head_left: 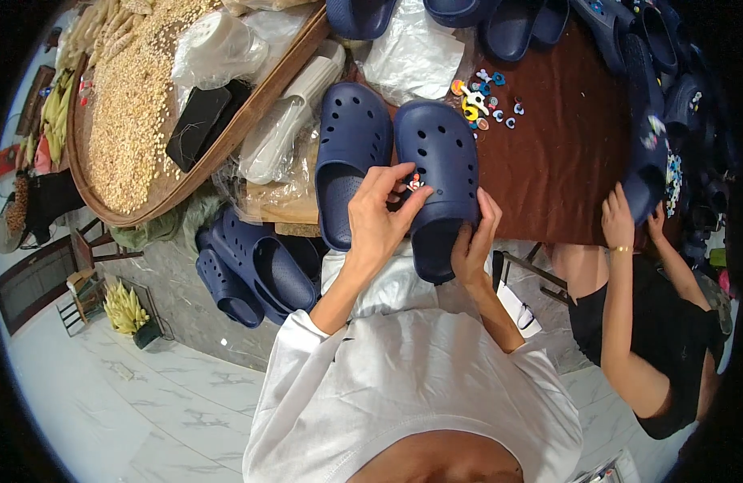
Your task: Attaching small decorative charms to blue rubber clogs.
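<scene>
The central pair of clogs (437, 157) is coloured plain navy, and the small shoe charm (416, 183) is marked in orange-red and white. Blue, yellow, orange and white are mixed among the scattered charms (475, 101). The tablecloth (561, 153) is coloured reddish brown; the white floor tiles (178, 402) are veined with grey.

The tiny red-and-white charm (416, 184) in the left hand's grip (375, 217) is partly covered by fingertips and too small to make out; that hand also hides part of the perforated navy foam clog (351, 125) behind it. Another navy foam clog (359, 19) is cut off by the top edge, and the co-worker in black clothing (661, 354) runs into the dark round border. A pale charm (653, 133) at the edge of that person's navy clog (639, 161) is blurred.
</scene>
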A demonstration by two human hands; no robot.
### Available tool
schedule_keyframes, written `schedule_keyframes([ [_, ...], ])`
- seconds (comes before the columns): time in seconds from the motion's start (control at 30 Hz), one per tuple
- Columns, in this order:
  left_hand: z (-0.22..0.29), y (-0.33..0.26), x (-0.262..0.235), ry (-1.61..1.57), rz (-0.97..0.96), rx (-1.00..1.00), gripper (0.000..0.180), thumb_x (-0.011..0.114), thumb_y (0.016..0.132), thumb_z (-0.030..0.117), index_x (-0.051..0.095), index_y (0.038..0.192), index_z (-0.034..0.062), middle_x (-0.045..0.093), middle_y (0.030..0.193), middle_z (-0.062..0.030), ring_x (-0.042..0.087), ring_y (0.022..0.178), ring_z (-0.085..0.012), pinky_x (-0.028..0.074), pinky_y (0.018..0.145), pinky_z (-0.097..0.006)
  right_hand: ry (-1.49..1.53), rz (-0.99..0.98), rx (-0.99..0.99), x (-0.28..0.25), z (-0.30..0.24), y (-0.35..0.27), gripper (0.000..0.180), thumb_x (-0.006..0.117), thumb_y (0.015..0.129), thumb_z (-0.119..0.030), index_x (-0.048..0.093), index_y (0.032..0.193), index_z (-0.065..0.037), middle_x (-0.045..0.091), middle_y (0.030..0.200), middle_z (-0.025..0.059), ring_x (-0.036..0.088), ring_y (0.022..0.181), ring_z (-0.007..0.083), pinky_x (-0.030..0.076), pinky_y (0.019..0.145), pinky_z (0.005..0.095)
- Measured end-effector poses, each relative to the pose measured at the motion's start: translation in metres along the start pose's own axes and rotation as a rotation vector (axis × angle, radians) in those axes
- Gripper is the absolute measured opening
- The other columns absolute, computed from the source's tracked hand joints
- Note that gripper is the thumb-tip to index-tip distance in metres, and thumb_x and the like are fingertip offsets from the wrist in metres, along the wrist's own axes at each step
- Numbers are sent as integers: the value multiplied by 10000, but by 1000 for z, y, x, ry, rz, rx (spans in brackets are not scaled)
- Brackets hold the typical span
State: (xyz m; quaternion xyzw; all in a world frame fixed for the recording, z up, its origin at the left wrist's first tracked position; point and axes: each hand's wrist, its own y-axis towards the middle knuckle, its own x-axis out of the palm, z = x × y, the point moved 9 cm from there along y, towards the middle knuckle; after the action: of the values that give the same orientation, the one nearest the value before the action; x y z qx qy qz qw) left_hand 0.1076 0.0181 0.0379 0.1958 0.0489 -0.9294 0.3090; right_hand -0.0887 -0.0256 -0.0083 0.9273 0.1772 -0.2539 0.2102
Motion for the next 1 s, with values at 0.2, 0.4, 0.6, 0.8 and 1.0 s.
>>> schedule_keyframes([
  [0.2, 3, -9, -1, 5, 47, 49, 194, 777, 849, 38, 756, 1041, 19, 704, 943, -85, 688, 760, -141, 553, 707, -254, 36, -7, 4, 1, 0, 1, 603, 416, 862, 102, 363, 1460, 45, 386, 1417, 263, 413, 1326, 410, 315, 1151, 471],
  [0.4, -1, -5, 5, 42, 56, 109, 183, 765, 849, 46, 757, 1031, 31, 690, 929, -94, 686, 779, -193, 551, 658, -295, 83, -91, 95, 2, 5, 9, 569, 456, 902, 45, 359, 1463, 34, 382, 1416, 258, 412, 1325, 399, 320, 1141, 455],
  [0.6, 0, -1, 13, 158, -12, 157, 165, 713, 882, 60, 744, 1040, 25, 690, 959, -122, 662, 875, -284, 528, 784, -368, 341, -74, 257, -18, 36, 28, 286, 513, 978, -45, 605, 1239, 28, 570, 1236, 193, 563, 1173, 303, 418, 1025, 362],
  [0.8, 9, -5, 12, 212, 4, 286, 180, 682, 900, 32, 740, 1070, 33, 706, 1005, -120, 688, 881, -254, 538, 791, -319, 32, -99, 166, -20, 52, 92, 204, 594, 958, -85, 655, 1151, -59, 627, 1076, 136, 625, 1007, 313, 495, 876, 384],
  [1.0, 13, -16, 4, 162, 9, 299, 244, 646, 901, -29, 706, 1133, 18, 701, 1056, -139, 692, 936, -246, 545, 820, -321, -257, -140, -54, 3, 50, 108, 267, 692, 889, -111, 644, 1147, -57, 594, 1053, 127, 582, 986, 340, 474, 876, 439],
])
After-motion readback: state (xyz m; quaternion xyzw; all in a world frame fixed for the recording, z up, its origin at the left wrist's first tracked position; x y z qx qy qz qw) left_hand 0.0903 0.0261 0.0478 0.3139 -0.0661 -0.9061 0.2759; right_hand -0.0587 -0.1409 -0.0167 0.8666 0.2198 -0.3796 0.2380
